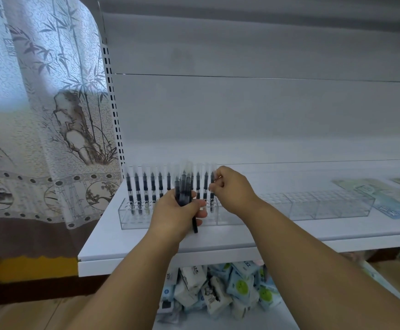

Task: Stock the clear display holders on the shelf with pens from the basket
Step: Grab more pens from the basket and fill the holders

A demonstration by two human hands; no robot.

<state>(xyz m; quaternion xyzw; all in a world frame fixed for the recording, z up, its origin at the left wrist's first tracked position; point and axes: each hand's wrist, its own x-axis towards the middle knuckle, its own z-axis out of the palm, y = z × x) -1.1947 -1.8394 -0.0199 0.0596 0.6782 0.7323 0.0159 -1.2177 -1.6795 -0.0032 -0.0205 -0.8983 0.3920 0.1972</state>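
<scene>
Head view: a white shelf (289, 232) is seen from above, with two arms stretched out over it. A long clear holder (132, 216) is set along the left part of the shelf. A row of pens (145, 190) is already stood up in it, side by side, with the clear caps on top.

A bunch of pens (184, 188) is gripped in the left hand (174, 211), with the fingers curled round it. The bunch is held just in front of the row. One dark pen hangs down lower than the others.

One pen (212, 186) is pinched near its top by the right hand (233, 186), at the right end of the row. The step in hand looks like this pen being put into its hole. It cannot be told if the pen is all the way in.

The two hands are held close together but are not touching.

More clear holders (325, 204) are lined up to the right, and no pens are seen in them. So the job seems only partly done. Next, a pen would need to be taken from the bunch and lined up straight over the next free hole.

The basket is not seen. White and blue packs (218, 291) are piled on the shelf below. A patterned curtain (39, 115) is hung on the left.
</scene>
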